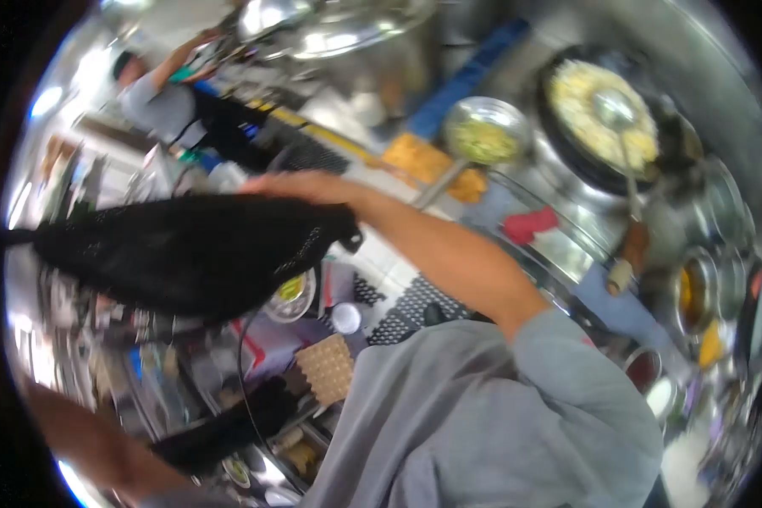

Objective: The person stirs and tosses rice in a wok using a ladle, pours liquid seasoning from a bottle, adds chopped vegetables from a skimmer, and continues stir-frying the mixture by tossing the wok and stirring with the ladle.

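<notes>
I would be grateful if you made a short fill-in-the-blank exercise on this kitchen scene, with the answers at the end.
1. The right hand is at the edge of a cloth-like item coloured ____.
2. The dark pan of pale food is in the upper ____ part of the picture.
3. The sleeve on the right arm is ____.
4. The small piece left of the ladle's handle is ____.

Missing words: black; right; grey; red.

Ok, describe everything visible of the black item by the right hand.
The black item is soft-looking, perhaps fabric, with tiny holes, a narrow strip at one end and a small tab at the other. It appears raised close to the camera. The right hand lies along its upper edge; any grip is hidden.
</notes>
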### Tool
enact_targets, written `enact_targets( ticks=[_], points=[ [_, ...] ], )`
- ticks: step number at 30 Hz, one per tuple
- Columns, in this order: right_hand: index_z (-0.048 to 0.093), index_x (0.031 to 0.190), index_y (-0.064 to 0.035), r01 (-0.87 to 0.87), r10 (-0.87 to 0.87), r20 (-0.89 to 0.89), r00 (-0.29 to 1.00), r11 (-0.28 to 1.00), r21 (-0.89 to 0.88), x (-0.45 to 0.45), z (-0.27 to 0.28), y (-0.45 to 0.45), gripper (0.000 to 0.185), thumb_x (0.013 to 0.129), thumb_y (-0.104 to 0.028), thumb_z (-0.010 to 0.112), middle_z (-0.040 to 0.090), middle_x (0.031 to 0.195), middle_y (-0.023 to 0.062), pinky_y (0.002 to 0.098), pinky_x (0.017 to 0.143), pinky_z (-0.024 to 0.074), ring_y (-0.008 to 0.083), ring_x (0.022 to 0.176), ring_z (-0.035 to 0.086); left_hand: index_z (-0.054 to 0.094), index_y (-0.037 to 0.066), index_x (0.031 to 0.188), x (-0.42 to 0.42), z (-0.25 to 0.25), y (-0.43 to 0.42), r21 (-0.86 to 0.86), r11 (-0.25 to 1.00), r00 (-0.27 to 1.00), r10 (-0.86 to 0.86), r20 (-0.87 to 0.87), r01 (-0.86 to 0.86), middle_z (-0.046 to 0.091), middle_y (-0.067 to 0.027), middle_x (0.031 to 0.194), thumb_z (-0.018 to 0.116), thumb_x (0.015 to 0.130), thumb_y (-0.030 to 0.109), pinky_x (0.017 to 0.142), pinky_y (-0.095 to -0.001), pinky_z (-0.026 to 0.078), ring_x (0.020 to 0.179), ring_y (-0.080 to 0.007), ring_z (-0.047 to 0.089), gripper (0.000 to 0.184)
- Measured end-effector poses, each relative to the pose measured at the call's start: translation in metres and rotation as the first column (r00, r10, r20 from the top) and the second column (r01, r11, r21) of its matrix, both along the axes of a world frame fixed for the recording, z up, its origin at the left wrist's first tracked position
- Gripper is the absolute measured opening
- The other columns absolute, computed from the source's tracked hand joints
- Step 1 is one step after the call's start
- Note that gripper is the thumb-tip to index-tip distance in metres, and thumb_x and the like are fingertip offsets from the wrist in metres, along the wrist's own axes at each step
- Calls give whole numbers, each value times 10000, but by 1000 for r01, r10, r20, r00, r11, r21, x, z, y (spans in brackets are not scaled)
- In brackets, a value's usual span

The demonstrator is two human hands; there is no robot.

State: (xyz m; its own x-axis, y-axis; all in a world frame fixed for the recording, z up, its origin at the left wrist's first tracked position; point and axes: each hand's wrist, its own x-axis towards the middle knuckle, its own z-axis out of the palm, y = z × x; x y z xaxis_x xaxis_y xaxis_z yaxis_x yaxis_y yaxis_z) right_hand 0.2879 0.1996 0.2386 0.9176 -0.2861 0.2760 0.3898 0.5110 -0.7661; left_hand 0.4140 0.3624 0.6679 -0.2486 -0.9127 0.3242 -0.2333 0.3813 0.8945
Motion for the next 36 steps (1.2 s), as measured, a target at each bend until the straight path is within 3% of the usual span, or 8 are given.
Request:
enact_targets(
  ticks=[9, 12, 14, 20, 22, 25, 29, 36],
  points=[
    [365, 1391, 19, -476, 329, 372, 868, 763, 437, -76, 51, 138, 827, 708, -217, 766, 499, 1312, 186, 396, 1004, 401, 287, 1200, 498, 538, -16, 981, -25, -265, -57, 403, 902, 954, 30, 300, -155, 497, -31, 650, 397, 909, 1, 434, -230, 297, 467, -124, 376, 160],
    [497, 1244, -10, -524, 353, 406, 843, 709, 472, -76, 73, 146, 583, 733, -178, 720, 623, 1106, 137, 326, 840, 505, 228, 970, 617, 538, -12, 993, -35, -329, -39, 522, 840, 959, -5, 282, -149, 500, -31, 656, 401, 913, 13, 449, -236, 305, 477, -126, 384, 160],
    [574, 1214, -57, 110, -118, 667, 735, 993, 54, -71, 66, 144, 406, 858, -239, 641, 587, 1201, 168, 429, 936, 430, 312, 1063, 577, 537, -10, 1000, -43, -362, -26, 576, 804, 965, -12, 263, -147, 502, -31, 660, 403, 915, 20, 459, -241, 310, 484, -127, 390, 161],
    [576, 1184, 30, 724, -235, 970, 57, 678, 122, -12, 71, 123, 382, 886, -195, 655, 615, 1119, 199, 409, 849, 490, 336, 1003, 600, 536, -2, 1023, -49, -434, 16, 696, 695, 978, 54, 201, -181, 507, -32, 671, 410, 923, 43, 488, -254, 327, 503, -130, 407, 166],
    [558, 1198, 41, 544, -237, 916, 324, 839, 25, -26, 76, 116, 407, 865, -159, 681, 617, 1108, 204, 392, 824, 502, 309, 994, 605, 535, 0, 1030, -48, -456, 32, 732, 647, 976, 114, 185, -215, 509, -32, 675, 413, 926, 50, 498, -258, 333, 510, -131, 412, 169],
    [515, 1242, 54, -166, 188, 557, 809, 982, -90, -86, 77, 104, 520, 818, -156, 731, 617, 1119, 204, 365, 842, 490, 265, 1001, 601, 535, 4, 1042, -44, -489, 68, 779, 558, 955, 240, 176, -284, 512, -32, 680, 416, 930, 62, 513, -265, 341, 520, -132, 421, 173],
    [516, 1241, 60, 306, -100, 785, 611, 945, -117, -75, 69, 125, 607, 763, -206, 780, 592, 1173, 223, 369, 912, 455, 303, 1062, 582, 534, 9, 1057, -42, -525, 108, 837, 431, 904, 396, 161, -338, 516, -32, 688, 421, 935, 77, 533, -273, 352, 533, -134, 432, 179],
    [520, 1277, 39, 156, -32, 864, 502, 986, -54, -100, 76, 124, 612, 755, -205, 726, 586, 1186, 205, 390, 906, 462, 358, 1051, 571, 532, 17, 1083, -43, -542, 148, 867, 329, 834, 527, 162, -376, 522, -32, 701, 429, 944, 103, 567, -288, 372, 556, -138, 452, 193]
  ],
)
